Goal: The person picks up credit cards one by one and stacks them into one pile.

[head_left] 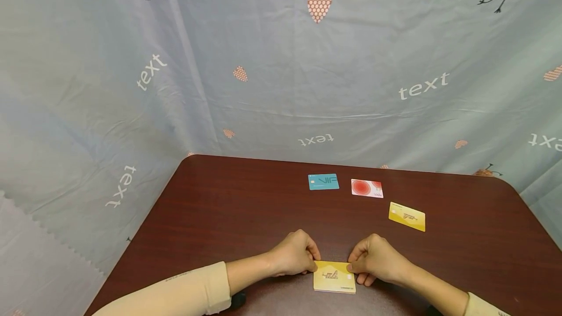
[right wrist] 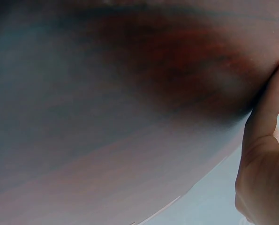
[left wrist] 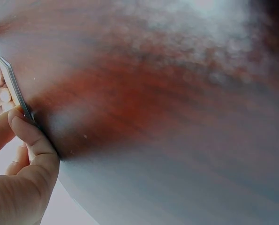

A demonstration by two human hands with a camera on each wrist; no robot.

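The background is filled by a pale blue-grey curtain (head_left: 272,48), which is printed with orange hearts, birds and the word "text". Below it, a dark reddish-brown counter (head_left: 228,199) with rounded far corners is spread. Near the lower edge of the head view, both forearms are partly covered by cream sleeves, the left sleeve (head_left: 175,289) being shown at greater length than the right sleeve (head_left: 480,307).

Between the left hand (head_left: 294,255) and the right hand (head_left: 378,261), a stack of cards (head_left: 334,278), topped by a yellow one, is held at the near side of the counter. Its far left corner is pinched by the left fingers and its far right corner by the right fingers, so both sets are clamped on it.

Beyond the right hand, a single yellow card (head_left: 407,216) is laid at a slant. Farther back and to its left, a white card (head_left: 367,188) marked with a red circle is placed, and just beside that, a teal card (head_left: 323,182) is set.
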